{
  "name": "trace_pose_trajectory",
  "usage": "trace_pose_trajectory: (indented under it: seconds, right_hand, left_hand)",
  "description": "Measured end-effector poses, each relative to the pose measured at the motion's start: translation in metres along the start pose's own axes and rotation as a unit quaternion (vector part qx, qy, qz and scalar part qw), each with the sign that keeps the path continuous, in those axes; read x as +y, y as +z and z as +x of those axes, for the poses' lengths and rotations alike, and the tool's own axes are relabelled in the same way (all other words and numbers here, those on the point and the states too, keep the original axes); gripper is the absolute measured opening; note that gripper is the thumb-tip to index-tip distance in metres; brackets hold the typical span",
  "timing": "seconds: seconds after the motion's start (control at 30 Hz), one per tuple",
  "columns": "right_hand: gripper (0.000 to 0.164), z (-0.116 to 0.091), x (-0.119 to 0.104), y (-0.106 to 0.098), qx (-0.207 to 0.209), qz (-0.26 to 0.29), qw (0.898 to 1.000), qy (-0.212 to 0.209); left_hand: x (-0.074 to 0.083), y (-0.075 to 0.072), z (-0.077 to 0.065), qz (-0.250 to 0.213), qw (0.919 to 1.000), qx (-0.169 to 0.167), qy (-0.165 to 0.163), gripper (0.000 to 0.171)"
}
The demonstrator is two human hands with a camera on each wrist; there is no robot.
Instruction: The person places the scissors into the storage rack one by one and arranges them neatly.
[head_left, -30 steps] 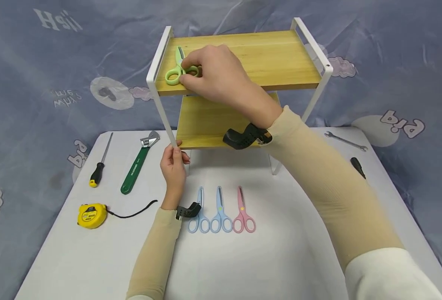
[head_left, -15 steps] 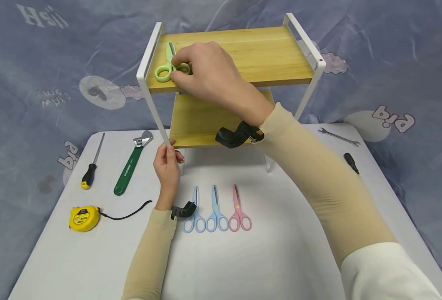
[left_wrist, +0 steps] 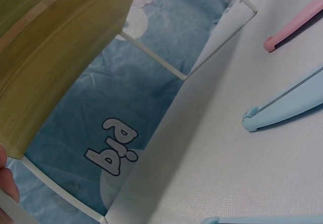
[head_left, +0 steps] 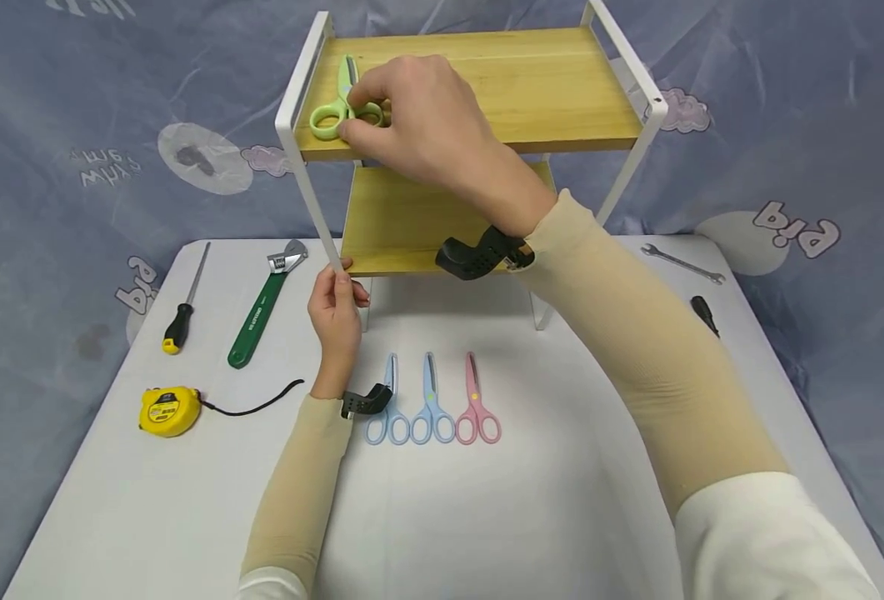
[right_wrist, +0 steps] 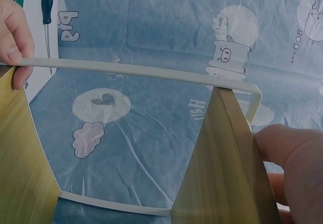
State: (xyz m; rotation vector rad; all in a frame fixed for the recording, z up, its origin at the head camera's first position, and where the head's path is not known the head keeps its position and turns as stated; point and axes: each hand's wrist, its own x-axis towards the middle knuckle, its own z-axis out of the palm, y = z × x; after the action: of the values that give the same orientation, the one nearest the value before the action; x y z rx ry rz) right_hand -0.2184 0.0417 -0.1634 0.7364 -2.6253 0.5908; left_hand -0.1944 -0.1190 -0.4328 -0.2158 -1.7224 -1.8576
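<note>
A white-framed shelf rack with two wooden boards stands at the back of the table. On its top board point(head_left: 539, 87), at the left end, lies a pair of light green scissors point(head_left: 347, 79), blades pointing away from the person. My right hand point(head_left: 434, 121) pinches these scissors near the handle loops with thumb and fingers. Lower down, my left hand point(head_left: 337, 321) grips the rack's white front-left leg point(head_left: 312, 204) beside the lower board point(head_left: 404, 221). Two blue scissors point(head_left: 432, 408) and pink scissors point(head_left: 476, 408) lie in a row before the rack; the left wrist camera partly covers one blue pair.
To the left lie a screwdriver point(head_left: 179, 325), a green-handled adjustable wrench point(head_left: 257, 321) and a yellow tape measure point(head_left: 170, 411) with a black strap. A spanner point(head_left: 683, 264) and a black-handled tool point(head_left: 704, 315), partly hidden by the right sleeve, lie on the right.
The head view has shifted, so the scene sits higher and slightly further left in it. Both hands keep their places, right on the green scissors, left on the rack leg.
</note>
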Motion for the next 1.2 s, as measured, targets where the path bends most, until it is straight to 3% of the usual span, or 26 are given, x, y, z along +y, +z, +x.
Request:
trace_pose_trajectory:
  seconds: [0.17,0.6,0.7,0.83,1.03,1.2]
  right_hand:
    - [0.029,-0.003,0.000,-0.001,-0.011,-0.004,1.000,0.001]
    - [0.032,-0.010,0.005,-0.001,0.006,0.032,0.999,0.002]
    - [0.033,-0.009,0.003,0.002,0.013,0.042,0.999,-0.010]
    - [0.033,-0.011,-0.001,0.010,0.018,0.075,0.997,-0.016]
    - [0.030,-0.026,0.001,0.013,0.081,0.128,0.987,-0.047]
    - [0.025,-0.046,0.006,0.005,0.141,0.154,0.972,-0.106]
  left_hand:
    - [0.000,0.002,-0.003,0.001,1.0000,0.005,-0.005,0.026]
    - [0.000,0.003,-0.009,-0.003,0.9999,-0.007,-0.012,0.027]
    - [0.000,-0.002,-0.007,-0.007,1.0000,-0.002,-0.003,0.027]
    - [-0.001,-0.016,-0.014,0.004,1.0000,0.006,0.001,0.028]
    - [-0.003,-0.023,-0.023,0.004,1.0000,-0.006,0.006,0.031]
    - [-0.004,-0.022,-0.023,0.001,1.0000,-0.001,-0.005,0.027]
